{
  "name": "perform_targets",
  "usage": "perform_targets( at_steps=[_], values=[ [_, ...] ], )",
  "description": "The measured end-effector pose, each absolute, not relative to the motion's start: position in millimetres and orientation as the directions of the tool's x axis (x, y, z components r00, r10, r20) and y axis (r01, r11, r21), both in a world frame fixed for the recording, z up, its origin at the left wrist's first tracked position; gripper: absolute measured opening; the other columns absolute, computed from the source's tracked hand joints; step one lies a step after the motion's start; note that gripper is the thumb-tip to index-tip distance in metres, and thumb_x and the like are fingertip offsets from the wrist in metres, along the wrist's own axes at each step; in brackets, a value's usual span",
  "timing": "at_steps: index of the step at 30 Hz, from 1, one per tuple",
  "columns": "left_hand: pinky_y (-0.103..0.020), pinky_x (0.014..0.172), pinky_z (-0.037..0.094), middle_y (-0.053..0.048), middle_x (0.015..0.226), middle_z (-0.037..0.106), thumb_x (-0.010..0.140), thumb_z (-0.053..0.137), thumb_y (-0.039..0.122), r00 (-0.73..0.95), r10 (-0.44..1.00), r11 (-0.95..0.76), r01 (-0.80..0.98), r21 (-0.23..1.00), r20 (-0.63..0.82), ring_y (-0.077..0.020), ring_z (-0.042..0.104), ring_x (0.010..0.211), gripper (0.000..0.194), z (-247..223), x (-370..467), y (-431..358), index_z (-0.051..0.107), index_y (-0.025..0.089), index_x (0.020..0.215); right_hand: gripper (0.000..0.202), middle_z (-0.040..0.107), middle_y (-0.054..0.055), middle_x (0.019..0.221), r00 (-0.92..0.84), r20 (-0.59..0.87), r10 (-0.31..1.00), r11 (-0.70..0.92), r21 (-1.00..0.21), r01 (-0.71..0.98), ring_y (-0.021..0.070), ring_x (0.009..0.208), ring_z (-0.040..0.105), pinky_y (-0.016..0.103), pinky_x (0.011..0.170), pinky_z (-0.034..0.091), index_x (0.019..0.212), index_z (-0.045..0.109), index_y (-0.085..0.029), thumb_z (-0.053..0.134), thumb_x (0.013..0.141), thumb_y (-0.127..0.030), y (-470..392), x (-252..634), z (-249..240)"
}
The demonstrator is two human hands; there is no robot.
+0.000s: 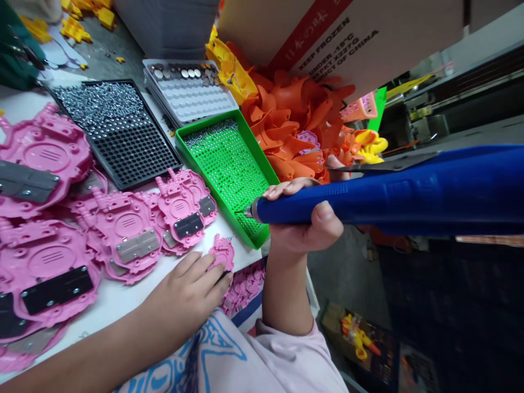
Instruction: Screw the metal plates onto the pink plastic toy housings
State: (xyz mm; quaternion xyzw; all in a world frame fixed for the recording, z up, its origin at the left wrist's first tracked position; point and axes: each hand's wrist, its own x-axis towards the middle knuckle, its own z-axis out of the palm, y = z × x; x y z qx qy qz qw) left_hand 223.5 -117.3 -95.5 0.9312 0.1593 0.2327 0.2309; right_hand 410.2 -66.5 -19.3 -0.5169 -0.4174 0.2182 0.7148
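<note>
My right hand (297, 236) is wrapped round a blue electric screwdriver (360, 196), thumb along its near side. The screwdriver's tip points left into the near end of a green perforated tray (229, 180), which has small screws heaped at its far end. Whether a screw sits on the tip, I cannot tell. On the white table's edge, my left hand (190, 286) curls its fingers over a small pink plastic part (222, 250), partly hidden under them. To the left lie larger pink plastic casings (133, 229) with black or grey covers screwed on.
A black perforated tray (131, 147) of screws and a pale tray (192, 98) with round metal discs stand farther back. Orange plastic parts (286, 114) are piled before a cardboard box (388, 43). More small pink parts (245, 286) lie below the table's edge.
</note>
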Motion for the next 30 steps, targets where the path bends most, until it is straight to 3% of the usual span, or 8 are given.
perform_targets(
  at_steps=[10, 15, 20, 30],
  values=[
    [-0.043, 0.099, 0.03, -0.006, 0.104, 0.067, 0.081, 0.062, 0.021, 0.821, 0.411, -0.845, 0.179, 0.504, 0.396, -0.025, 0.053, 0.103, 0.026, -94, 225, -117, 0.063, 0.017, 0.107, 0.029, 0.05, -0.006, 0.059, 0.567, 0.462, 0.682, 0.46, -0.874, 0.158, 0.012, 0.043, 0.051, 0.03, 0.048, 0.046, 0.092, 0.059, -0.03, 0.048, 0.069, -0.043, -71, 413, 8],
    [-0.043, 0.098, 0.031, -0.007, 0.102, 0.067, 0.084, 0.055, 0.016, 0.82, 0.413, -0.848, 0.188, 0.496, 0.397, -0.0245, 0.054, 0.1, 0.022, -93, 224, -117, 0.064, 0.016, 0.104, 0.031, 0.051, -0.005, 0.059, 0.522, 0.404, 0.751, 0.436, -0.897, 0.067, 0.0118, 0.045, 0.049, 0.03, 0.047, 0.046, 0.093, 0.063, -0.028, 0.057, 0.068, -0.045, -92, 405, 28],
    [-0.043, 0.097, 0.034, -0.006, 0.105, 0.067, 0.088, 0.054, 0.018, 0.829, 0.392, -0.868, 0.19, 0.458, 0.399, -0.0237, 0.055, 0.102, 0.023, -92, 225, -117, 0.063, 0.017, 0.109, 0.039, 0.056, -0.005, 0.061, 0.382, 0.34, 0.859, 0.363, -0.932, 0.014, 0.0142, 0.047, 0.053, 0.035, 0.049, 0.05, 0.103, 0.062, -0.028, 0.061, 0.068, -0.045, -108, 395, 16],
    [-0.044, 0.098, 0.034, -0.006, 0.109, 0.066, 0.088, 0.054, 0.018, 0.858, 0.367, -0.873, 0.185, 0.451, 0.36, -0.0242, 0.054, 0.104, 0.026, -89, 223, -115, 0.061, 0.016, 0.112, 0.039, 0.056, -0.004, 0.061, 0.35, 0.36, 0.865, 0.377, -0.926, 0.02, 0.0153, 0.046, 0.054, 0.035, 0.049, 0.048, 0.104, 0.06, -0.027, 0.057, 0.068, -0.044, -111, 395, -4]
  ],
)
